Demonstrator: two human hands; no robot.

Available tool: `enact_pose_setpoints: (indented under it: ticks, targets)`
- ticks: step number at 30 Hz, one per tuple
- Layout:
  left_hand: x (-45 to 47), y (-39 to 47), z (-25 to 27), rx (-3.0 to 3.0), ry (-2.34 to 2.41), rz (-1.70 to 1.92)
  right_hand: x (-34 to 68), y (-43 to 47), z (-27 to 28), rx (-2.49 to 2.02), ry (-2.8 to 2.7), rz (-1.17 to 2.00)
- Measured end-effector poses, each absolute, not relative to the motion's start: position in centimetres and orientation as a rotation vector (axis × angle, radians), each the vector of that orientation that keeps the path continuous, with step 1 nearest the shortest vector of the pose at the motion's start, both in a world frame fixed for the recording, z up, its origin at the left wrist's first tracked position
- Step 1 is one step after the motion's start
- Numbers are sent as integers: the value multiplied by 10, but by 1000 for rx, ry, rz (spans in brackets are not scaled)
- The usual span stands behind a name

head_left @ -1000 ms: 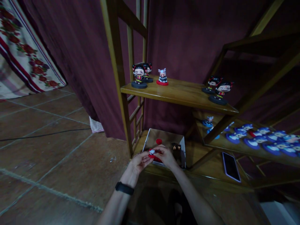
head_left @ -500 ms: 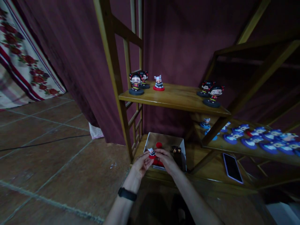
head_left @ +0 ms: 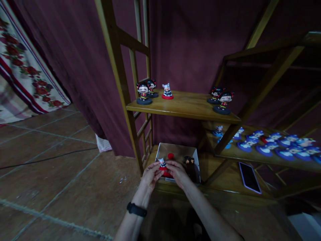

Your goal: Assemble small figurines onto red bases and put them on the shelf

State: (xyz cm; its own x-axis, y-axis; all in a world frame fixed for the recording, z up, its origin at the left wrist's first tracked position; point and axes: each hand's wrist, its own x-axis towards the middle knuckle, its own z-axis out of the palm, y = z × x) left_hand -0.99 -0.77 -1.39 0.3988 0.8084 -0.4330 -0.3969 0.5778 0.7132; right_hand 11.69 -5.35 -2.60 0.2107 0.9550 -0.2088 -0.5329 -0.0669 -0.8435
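Observation:
Between my two hands is a small white-haired figurine (head_left: 162,163) in a dark dress, upright on a red round base. My left hand (head_left: 151,175) grips it from the left, and my right hand (head_left: 176,170) has its fingers closed on the right side. Both hands are over the front of an open cardboard box (head_left: 179,146). Inside the box lie a red round base (head_left: 171,156) and dark-haired figurine heads (head_left: 189,160). A similar white-haired figurine (head_left: 167,91) on a red base stands on the shelf above.
Black-haired figurines (head_left: 144,93) stand at the left of the wooden shelf (head_left: 188,102), and more figurines (head_left: 223,102) at its right end. Several blue-based figurines (head_left: 267,147) fill the lower right shelf. A phone (head_left: 250,177) lies on the bottom board. A cable (head_left: 50,157) crosses the floor.
The view has shifted slightly, so the shelf sits a little further left. Both hands stay on the figurine in nearly the same pose over the box.

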Motion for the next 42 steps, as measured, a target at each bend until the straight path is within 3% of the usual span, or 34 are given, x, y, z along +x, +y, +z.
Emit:
enact_pose_setpoints:
  ticks: [21, 35, 42]
  targets:
    - [-11, -13, -2, 928, 710, 908, 123, -58, -12, -1040, -671, 1269]
    - [-14, -25, 14, 1094, 692, 1069, 123, -65, 5, -1172, -1184, 873]
    - [-22, -26, 17, 1019, 685, 1033, 115, -70, 11, -1187, -1219, 848]
